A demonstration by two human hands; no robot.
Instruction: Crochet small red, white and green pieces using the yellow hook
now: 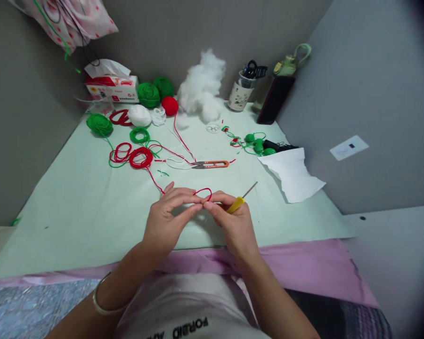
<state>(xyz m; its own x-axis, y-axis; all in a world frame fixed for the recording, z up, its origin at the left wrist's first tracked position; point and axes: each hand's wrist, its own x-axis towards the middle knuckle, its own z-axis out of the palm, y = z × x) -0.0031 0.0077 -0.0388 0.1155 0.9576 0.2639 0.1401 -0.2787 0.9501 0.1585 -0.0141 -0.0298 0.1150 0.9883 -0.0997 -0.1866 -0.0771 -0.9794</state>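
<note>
Both hands meet at the front middle of the table, fingertips pinched together on red yarn (208, 189) that rises in a small loop between them. My left hand (169, 214) is closed on the yarn, and a strand runs from behind its fingers back to a red yarn coil (140, 158). Pinching the yarn with thumb and finger, my right hand (233, 219) also keeps a crochet hook with a yellow handle (236, 205) tucked in its palm, metal shaft pointing up and right. Orange thread snips (211, 165) lie just beyond the hands.
Green yarn balls (149, 95), a red ball (170, 106) and a tissue box (113, 88) stand at the back left. White stuffing (203, 89) is piled at the back. A pen cup (240, 94), a phone (275, 100), green crocheted pieces (258, 145) and white paper (292, 174) are on the right.
</note>
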